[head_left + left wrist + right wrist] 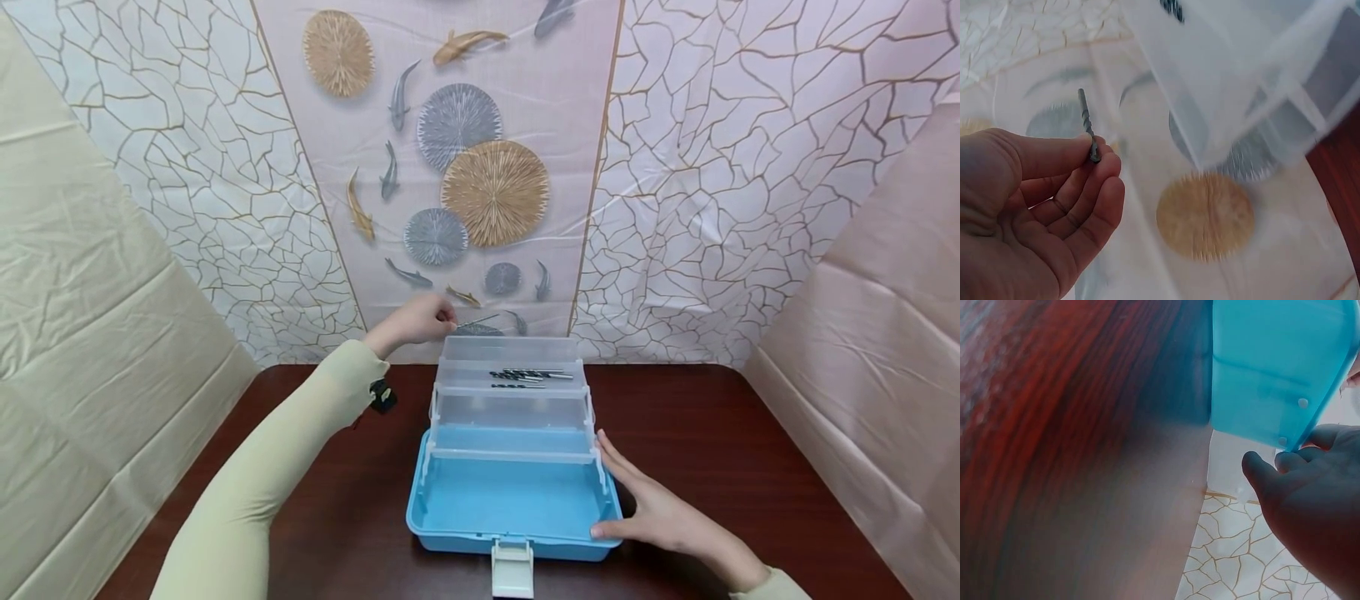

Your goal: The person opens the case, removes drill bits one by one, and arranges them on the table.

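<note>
My left hand (423, 320) pinches a drill bit (1086, 115) between thumb and fingertips, above and left of the top clear tray of a toolbox. Its shank sticks up past the thumb in the left wrist view, and the fluted tip lies at the fingers. Several drill bits (521, 377) lie together in an upper tray (457, 377). The light blue toolbox (517, 500) stands open, its tiered trays raised to the back. My right hand (660, 512) rests along its right rim, thumb at the front corner and fingers stretched out toward the back.
The toolbox sits on a dark red-brown table (337, 517). Its white latch (513, 571) hangs down in front. A patterned cloth (675, 208) hangs behind the table, with pale cloth walls (97, 292) on both sides.
</note>
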A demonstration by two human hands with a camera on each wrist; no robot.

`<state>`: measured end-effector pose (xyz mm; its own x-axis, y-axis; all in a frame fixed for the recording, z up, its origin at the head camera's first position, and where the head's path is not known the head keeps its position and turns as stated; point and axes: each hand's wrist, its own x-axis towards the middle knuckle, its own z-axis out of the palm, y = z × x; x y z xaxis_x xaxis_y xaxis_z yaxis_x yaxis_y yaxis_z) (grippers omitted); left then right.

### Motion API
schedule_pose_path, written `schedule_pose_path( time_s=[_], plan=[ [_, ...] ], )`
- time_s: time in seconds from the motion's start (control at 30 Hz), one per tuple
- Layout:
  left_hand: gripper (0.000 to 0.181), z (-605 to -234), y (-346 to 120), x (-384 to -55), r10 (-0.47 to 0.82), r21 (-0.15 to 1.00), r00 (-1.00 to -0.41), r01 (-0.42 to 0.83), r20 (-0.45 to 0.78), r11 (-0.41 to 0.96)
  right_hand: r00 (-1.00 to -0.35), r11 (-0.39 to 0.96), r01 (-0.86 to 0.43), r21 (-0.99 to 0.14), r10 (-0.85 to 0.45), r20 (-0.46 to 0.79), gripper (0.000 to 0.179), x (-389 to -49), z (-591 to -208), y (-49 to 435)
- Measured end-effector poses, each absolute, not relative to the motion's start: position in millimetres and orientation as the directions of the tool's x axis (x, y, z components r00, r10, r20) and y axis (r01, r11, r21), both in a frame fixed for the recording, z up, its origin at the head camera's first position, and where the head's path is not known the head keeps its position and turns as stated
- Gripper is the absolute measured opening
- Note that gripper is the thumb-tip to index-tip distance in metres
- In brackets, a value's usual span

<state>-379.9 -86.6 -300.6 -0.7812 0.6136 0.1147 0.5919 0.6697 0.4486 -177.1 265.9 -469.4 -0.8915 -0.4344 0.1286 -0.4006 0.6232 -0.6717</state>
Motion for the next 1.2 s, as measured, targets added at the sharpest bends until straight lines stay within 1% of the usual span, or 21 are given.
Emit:
schedule_pose_path(
  time_s=[0.4, 0.63, 0.77, 1.0, 1.2],
  plan=[
    [0.012, -281.7, -151.8, -375.9, 0.451, 0.433, -0.876, 0.478, 0.169, 0.765, -0.889, 0.592, -0.395, -0.703, -0.44, 0.128, 0.103, -177.5, -470.4, 264.8],
    [0.018, -271.7, -187.9, -370.1, 0.351, 0.461, -0.919, 0.394, 0.181, 0.795, -0.888, 0.594, -0.393, -0.702, -0.444, 0.121, 0.102, -178.0, -469.7, 265.4],
    [0.02, -269.3, -205.3, -366.4, 0.318, 0.444, -0.927, 0.375, 0.202, 0.814, -0.888, 0.593, -0.382, -0.709, -0.447, 0.105, 0.101, -177.4, -470.5, 265.1],
    [0.02, -262.9, -227.2, -356.0, 0.269, 0.493, -0.94, 0.34, 0.21, 0.801, -0.891, 0.594, -0.376, -0.711, -0.443, 0.102, 0.102, -177.0, -471.0, 264.6],
    [0.019, -271.5, -241.2, -354.9, 0.221, 0.486, -0.95, 0.303, 0.221, 0.82, -0.889, 0.595, -0.385, -0.706, -0.445, 0.11, 0.103, -178.8, -470.9, 264.6]
  ],
)
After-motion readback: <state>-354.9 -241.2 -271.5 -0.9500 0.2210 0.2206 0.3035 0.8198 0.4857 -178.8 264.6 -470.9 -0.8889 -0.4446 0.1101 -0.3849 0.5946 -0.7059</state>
